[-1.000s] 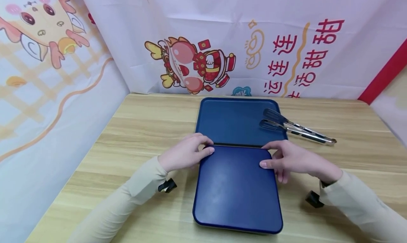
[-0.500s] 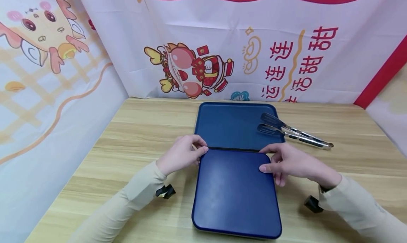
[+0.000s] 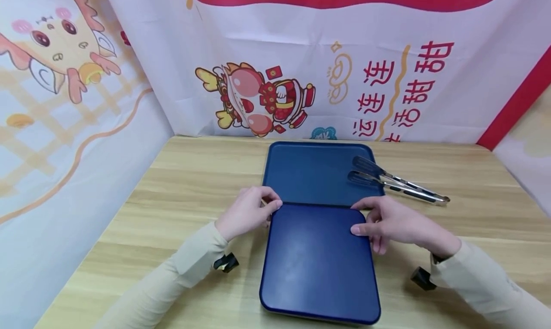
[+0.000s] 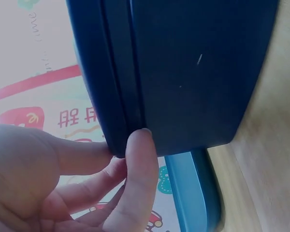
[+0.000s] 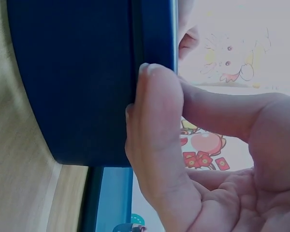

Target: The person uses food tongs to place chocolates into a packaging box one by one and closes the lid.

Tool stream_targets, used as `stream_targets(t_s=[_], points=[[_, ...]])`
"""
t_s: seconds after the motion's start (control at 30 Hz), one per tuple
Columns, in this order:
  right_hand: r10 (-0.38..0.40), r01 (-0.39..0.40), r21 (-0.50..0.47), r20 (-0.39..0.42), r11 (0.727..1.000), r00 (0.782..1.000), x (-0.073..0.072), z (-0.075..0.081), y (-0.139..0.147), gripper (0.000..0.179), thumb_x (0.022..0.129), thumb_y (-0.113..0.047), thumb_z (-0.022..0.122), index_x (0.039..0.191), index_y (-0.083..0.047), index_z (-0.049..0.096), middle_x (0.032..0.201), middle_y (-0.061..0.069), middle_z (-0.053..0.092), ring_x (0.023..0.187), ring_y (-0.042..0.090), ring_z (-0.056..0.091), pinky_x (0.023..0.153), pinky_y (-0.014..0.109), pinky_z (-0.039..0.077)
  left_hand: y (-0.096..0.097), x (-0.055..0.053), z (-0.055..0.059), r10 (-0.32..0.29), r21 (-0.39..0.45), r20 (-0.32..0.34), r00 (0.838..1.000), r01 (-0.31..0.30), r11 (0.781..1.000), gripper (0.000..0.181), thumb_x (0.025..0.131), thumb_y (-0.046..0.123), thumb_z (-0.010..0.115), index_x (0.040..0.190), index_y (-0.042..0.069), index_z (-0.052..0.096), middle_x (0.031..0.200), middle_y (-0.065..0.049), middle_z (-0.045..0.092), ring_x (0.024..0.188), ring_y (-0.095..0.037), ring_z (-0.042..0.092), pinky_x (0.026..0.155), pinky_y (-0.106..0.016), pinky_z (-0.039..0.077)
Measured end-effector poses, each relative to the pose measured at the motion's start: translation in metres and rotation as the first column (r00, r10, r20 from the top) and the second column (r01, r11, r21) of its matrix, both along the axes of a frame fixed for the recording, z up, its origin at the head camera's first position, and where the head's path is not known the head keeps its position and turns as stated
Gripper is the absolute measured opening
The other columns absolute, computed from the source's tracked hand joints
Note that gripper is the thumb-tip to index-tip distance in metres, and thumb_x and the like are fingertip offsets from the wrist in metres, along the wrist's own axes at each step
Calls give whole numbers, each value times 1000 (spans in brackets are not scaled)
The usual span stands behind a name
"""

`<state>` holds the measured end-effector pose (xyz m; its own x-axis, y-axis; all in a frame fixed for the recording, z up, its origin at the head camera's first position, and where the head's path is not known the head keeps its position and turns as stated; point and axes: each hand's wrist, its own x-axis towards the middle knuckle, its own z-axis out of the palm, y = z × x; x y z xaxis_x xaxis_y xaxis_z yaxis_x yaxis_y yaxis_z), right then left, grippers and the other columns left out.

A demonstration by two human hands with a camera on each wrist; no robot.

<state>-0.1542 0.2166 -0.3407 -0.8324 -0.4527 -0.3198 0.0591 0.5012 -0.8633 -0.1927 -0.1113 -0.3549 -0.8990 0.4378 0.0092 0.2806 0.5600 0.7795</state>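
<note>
A dark blue rectangular box [image 3: 320, 259] with a rounded-corner lid stands at the front of the table. My left hand [image 3: 249, 212] pinches the lid's far left corner. In the left wrist view, a fingertip lies at the seam below the lid rim [image 4: 123, 82]. At the far right corner my right hand [image 3: 398, 221] grips the lid, its thumb on top and its index finger along the far edge. The right wrist view has the other fingers against the box side [image 5: 77, 87], at the seam. The lid sits level on the box.
Behind the box lies a shallow blue tray [image 3: 312, 169]. Slotted kitchen tongs [image 3: 400, 183] rest with their heads on its right part and their handles on the wooden table [image 3: 185, 169]. A printed cloth [image 3: 275, 27] hangs at the table's back edge.
My left thumb has slid from the lid's top out to its corner edge. The right hand keeps the same grip. The head view has tilted slightly upward.
</note>
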Motion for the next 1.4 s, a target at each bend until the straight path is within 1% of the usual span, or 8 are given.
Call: stream_targets(t_s=[0.37,0.83,0.97,1.07,1.13,1.2,1.33,1.4], points=[[7,-6,12,-34,1000,999,0,-4,1,68,89,-23,76,134,14,41,71,18,62,55,34,64,52,46,55,2,1,-5,-12,-5,-61,998,12,1000,12,99,14,63,96,8,73,70,-1,60,51,-22,63,47,-33,51],[-14,34,111,-177,993,984,3,-3,-7,63,87,-31,77,129,10,52,67,10,59,50,28,62,47,41,53,3,0,-2,74,-19,-125,989,-77,997,11,94,14,70,94,7,78,78,4,68,57,-10,62,54,-27,50],[-6,43,169,-214,985,977,5,-2,-10,63,87,-33,77,130,8,53,69,8,59,51,25,62,48,40,53,3,-1,-5,22,-40,-183,983,-30,999,12,95,11,68,101,5,77,86,2,70,63,-9,62,58,-26,52],[50,46,280,-327,959,944,11,2,-12,69,84,-45,77,129,4,56,84,8,63,66,22,64,55,37,54,3,1,-5,-112,-123,-260,959,82,989,19,96,16,67,110,4,74,101,-3,70,83,-12,65,73,-30,54],[123,42,359,-425,932,897,17,7,-12,80,80,-56,75,132,1,56,105,10,63,86,24,65,67,40,55,3,5,0,-253,-233,-275,928,191,954,42,95,31,68,126,3,66,123,-6,64,109,-16,59,91,-34,49],[215,8,415,-488,910,846,26,11,-13,93,75,-66,73,139,-2,51,129,13,54,109,27,57,83,45,52,0,13,7,-406,-334,-213,889,324,885,74,89,51,69,143,3,50,146,-8,45,133,-21,41,105,-40,38],[377,-178,446,-409,877,831,46,17,-19,116,68,-73,71,155,-9,29,156,12,23,138,35,31,102,58,36,-6,30,23,-572,-448,2,820,512,733,122,72,72,72,158,8,13,163,-5,-7,147,-25,-10,115,-47,14],[427,-248,451,-352,857,833,53,17,-22,121,65,-75,70,158,-13,21,161,9,10,143,36,18,104,62,30,-8,36,27,-572,-456,74,817,538,709,131,68,70,76,158,9,4,160,-5,-20,145,-28,-15,115,-48,12]])
